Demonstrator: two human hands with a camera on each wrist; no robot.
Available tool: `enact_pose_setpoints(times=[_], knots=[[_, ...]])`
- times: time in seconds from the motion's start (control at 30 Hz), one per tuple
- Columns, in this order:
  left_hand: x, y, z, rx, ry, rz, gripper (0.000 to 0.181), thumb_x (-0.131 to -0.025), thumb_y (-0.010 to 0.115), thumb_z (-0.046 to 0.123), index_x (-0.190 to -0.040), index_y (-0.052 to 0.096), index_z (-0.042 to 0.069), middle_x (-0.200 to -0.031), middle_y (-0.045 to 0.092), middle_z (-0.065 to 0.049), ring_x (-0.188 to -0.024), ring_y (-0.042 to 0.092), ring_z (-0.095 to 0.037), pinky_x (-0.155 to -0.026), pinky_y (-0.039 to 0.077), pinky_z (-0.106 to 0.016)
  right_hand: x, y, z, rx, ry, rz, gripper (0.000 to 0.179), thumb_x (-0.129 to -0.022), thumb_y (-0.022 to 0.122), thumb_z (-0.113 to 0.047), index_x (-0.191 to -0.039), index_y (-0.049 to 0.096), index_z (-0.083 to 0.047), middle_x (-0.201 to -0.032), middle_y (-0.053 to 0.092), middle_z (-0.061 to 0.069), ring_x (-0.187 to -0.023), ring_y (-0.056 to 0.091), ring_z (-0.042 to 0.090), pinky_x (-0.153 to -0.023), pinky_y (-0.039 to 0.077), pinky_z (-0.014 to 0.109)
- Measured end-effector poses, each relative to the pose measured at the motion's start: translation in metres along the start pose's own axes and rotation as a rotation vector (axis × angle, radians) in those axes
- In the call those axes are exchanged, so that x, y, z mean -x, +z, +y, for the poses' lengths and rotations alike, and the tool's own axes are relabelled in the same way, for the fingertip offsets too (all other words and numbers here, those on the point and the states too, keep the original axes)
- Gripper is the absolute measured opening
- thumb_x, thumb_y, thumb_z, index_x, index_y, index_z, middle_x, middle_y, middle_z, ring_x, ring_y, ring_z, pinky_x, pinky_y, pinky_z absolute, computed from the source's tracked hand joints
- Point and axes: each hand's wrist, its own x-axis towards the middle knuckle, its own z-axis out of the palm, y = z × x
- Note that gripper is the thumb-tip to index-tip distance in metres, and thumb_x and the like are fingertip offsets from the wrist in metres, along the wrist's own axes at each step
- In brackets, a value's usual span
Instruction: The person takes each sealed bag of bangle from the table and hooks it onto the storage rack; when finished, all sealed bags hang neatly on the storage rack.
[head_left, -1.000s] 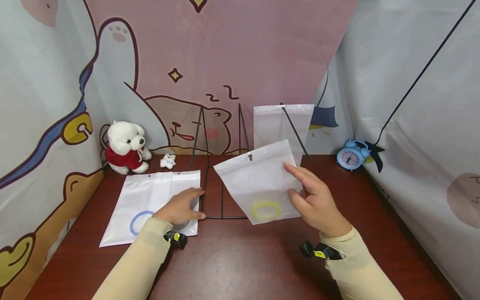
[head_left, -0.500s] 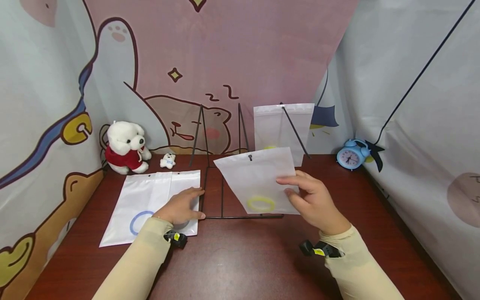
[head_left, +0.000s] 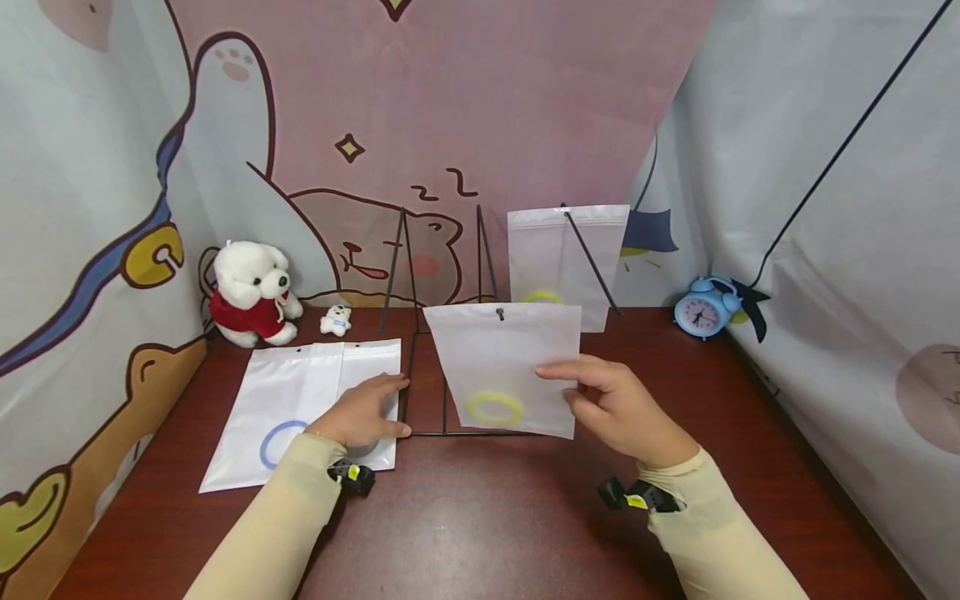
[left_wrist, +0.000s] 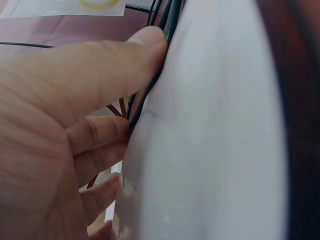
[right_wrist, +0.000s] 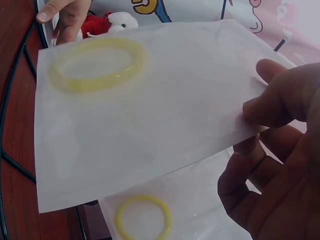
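A right hand [head_left: 622, 408] pinches a translucent white pouch [head_left: 517, 358] at its right edge, index finger across the front, thumb just below. The pouch hangs from a rod of a black wire rack [head_left: 427, 434], a yellow ring [right_wrist: 82, 86] showing in its lower part. The left hand [head_left: 363, 414], thumb and fingers apart, rests over white pouches [head_left: 262, 392] lying on the table [head_left: 480, 533], fingertips at the rack's left side; a blue ring [head_left: 265, 450] shows beside the sleeve. Farther back, a second pouch [head_left: 547, 258] hangs to the right. A plush toy [head_left: 255, 292] in red and a small white figurine [head_left: 335, 322] sit at rear left, a blue alarm clock [head_left: 701, 315] at rear right.
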Motion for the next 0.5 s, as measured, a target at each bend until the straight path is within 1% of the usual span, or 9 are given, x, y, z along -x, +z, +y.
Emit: enact_pose_setpoints(times=[0.1, 0.13, 0.27, 0.37, 0.5], knots=[[-0.0001, 0.0002, -0.0004, 0.001, -0.001, -0.001, 0.083, -0.088, 0.084, 0.032, -0.157, 0.048, 0.004, -0.165, 0.041, -0.021, -0.155, 0.033, -0.045, -0.124, 0.028, -0.065, 0.0001, -0.0004, 0.0005, -0.007, 0.029, -0.033, 0.056, -0.089, 0.058, 0.02, -0.128, 0.077, -0.014, -0.123, 0.074, 0.003, -0.08, 0.054, 0.01, -0.06, 0.049, 0.026], [-0.0001, 0.0002, -0.0005, -0.001, -0.001, 0.0, 0.083, -0.088, 0.084, 0.032, -0.157, 0.048, 0.004, -0.165, 0.041, -0.021, -0.154, 0.034, -0.045, -0.124, 0.028, -0.065, 0.0002, -0.0005, 0.0008, -0.009, 0.038, -0.042, 0.056, -0.089, 0.057, 0.02, -0.128, 0.077, -0.014, -0.123, 0.074, 0.003, -0.081, 0.055, 0.01, -0.061, 0.049, 0.026], [-0.0002, 0.0002, -0.0003, -0.006, 0.001, 0.001, 0.083, -0.088, 0.084, 0.032, -0.157, 0.048, 0.004, -0.165, 0.041, -0.022, -0.154, 0.034, -0.045, -0.123, 0.029, -0.065, 0.0004, -0.0008, 0.0021, -0.001, 0.051, -0.063, 0.055, -0.089, 0.055, 0.02, -0.126, 0.078, -0.014, -0.125, 0.074, 0.003, -0.097, 0.062, 0.013, -0.071, 0.052, 0.026], [-0.0003, 0.0003, -0.0001, -0.007, -0.001, 0.0, 0.083, -0.088, 0.084, 0.033, -0.157, 0.048, 0.004, -0.165, 0.041, -0.022, -0.154, 0.035, -0.045, -0.123, 0.029, -0.065, 0.0004, -0.0011, 0.0035, 0.008, 0.056, -0.079, 0.055, -0.09, 0.055, 0.019, -0.126, 0.079, -0.014, -0.124, 0.074, 0.001, -0.099, 0.063, 0.015, -0.073, 0.053, 0.026], [-0.0006, 0.0005, -0.0003, -0.01, -0.007, -0.003, 0.084, -0.088, 0.084, 0.033, -0.158, 0.047, 0.005, -0.165, 0.041, -0.022, -0.154, 0.035, -0.045, -0.123, 0.029, -0.065, 0.0003, -0.0015, 0.004, 0.013, 0.062, -0.104, 0.054, -0.09, 0.056, 0.018, -0.126, 0.079, -0.015, -0.123, 0.075, -0.001, -0.096, 0.063, 0.013, -0.074, 0.054, 0.025]])
